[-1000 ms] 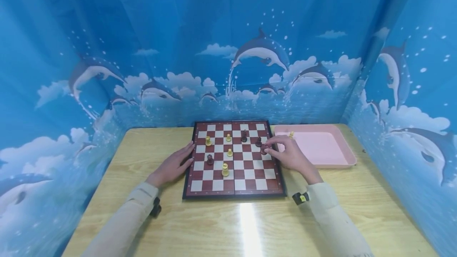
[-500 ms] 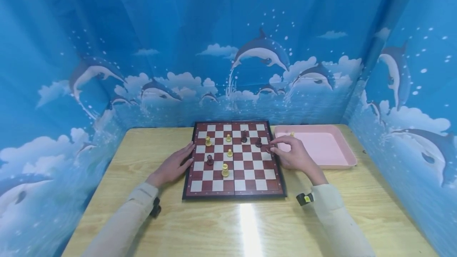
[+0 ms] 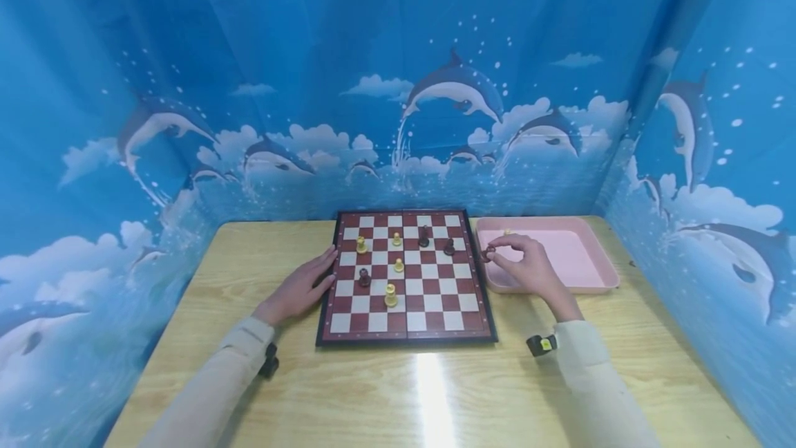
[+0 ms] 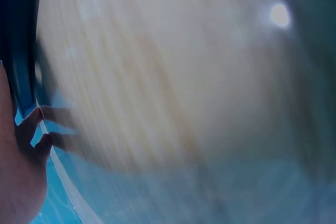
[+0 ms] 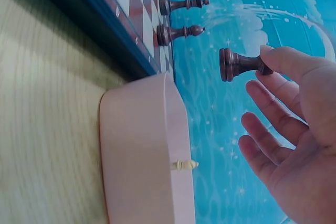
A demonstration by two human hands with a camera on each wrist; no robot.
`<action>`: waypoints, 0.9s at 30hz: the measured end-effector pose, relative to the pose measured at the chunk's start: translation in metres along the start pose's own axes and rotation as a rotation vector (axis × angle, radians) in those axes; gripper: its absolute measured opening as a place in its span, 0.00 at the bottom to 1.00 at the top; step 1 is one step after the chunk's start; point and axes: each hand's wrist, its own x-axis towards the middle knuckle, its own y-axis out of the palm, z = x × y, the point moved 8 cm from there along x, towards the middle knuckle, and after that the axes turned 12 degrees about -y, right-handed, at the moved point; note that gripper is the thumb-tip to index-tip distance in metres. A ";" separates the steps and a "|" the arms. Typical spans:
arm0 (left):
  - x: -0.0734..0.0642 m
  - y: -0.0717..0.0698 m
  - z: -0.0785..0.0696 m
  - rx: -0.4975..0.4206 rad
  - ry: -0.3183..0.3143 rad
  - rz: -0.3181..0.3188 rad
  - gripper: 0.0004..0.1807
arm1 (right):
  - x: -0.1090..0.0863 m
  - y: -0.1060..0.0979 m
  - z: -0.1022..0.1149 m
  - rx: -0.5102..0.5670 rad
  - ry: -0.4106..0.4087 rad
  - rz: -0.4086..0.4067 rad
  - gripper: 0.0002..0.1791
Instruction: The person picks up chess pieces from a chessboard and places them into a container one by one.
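Putting away 1 dark chess piece [image 5: 244,64] in the pink tray [image 3: 569,254] seems to be the step in hand; 4 yellow pieces [image 3: 390,296] and 3 dark pieces [image 3: 424,236] are seen standing on the chessboard [image 3: 435,303]. The held piece is kept base down at the tray's left wall, just beside the board; whether the rim is fully cleared cannot be told. For the next move, it should probably be shifted inward and lowered gently, so that the lone yellow piece [image 5: 184,164] standing in the tray is not knocked.

By the right hand [image 3: 533,269], the piece is pinched near its top between thumb and index finger, the other 3 fingers half bent and spread. By the left hand [image 3: 302,287], nothing is gripped: its fingers are stretched out, with the board's left edge touched by the fingertips.
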 end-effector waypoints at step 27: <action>-0.001 -0.002 -0.004 0.002 0.013 -0.013 0.34 | -0.010 -0.031 -0.037 -0.082 0.072 -0.099 0.11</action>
